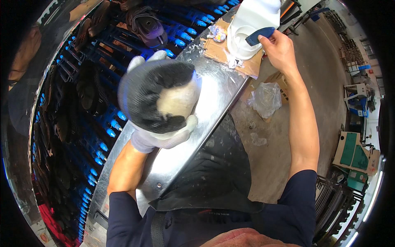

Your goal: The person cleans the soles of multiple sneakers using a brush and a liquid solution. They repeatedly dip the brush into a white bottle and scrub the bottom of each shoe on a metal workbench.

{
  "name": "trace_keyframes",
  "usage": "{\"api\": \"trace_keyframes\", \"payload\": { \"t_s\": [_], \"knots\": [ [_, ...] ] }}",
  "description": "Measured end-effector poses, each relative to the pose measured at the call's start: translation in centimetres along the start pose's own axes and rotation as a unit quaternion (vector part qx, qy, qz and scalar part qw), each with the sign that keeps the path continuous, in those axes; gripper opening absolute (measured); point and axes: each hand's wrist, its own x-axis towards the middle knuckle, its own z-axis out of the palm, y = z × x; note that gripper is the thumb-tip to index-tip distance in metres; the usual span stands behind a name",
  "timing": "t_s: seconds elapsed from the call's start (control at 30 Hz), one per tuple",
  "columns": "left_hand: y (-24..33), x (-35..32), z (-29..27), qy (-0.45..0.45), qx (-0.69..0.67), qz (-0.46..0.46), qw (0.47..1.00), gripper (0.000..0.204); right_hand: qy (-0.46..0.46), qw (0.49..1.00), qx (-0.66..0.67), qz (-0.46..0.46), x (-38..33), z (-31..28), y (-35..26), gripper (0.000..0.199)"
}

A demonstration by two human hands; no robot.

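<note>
1. The left hand (158,131), wearing a pale glove, is gripping a black shoe (154,92) from underneath and holding it up above the near edge of the shiny metal bench (214,96). The fingers are closed round it.
2. The right hand (279,47), bare, is reaching to the far end of the bench and closing round the blue handle (260,36) of a tool sitting in a white tub (245,35).
3. The shoe is showing a black mesh-like outer and a cream patch in the middle. It is blurred, so finer detail cannot be made out, and whether anything has been spread on it yet cannot be told.
4. Judging by this, the work on this shoe looks to be at an early point: the shoe is in hand and the tool is only being taken from the tub, not yet touching the shoe.
5. The tub is standing on a piece of cardboard (214,51) at the bench's far end, with scraps around it.
6. Beyond the bench's left edge, a blue rack (103,123) is carrying more dark shoes (146,24).
</note>
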Motion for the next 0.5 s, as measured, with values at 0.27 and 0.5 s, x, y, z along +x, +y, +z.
{"api": "trace_keyframes", "payload": {
  "t_s": [0.27,0.5],
  "knots": [
    [3.0,-1.8,-2.3,-0.121,0.159,-0.088,0.976,0.085,-0.08,0.996,-0.034,-0.015,1.4,1.5,0.9,0.028],
    [4.3,-5.3,-3.6,-0.16,0.235,-0.135,0.949,0.121,-0.058,0.956,0.231,0.168,2.0,0.7,4.7,0.028]
  ]
}}
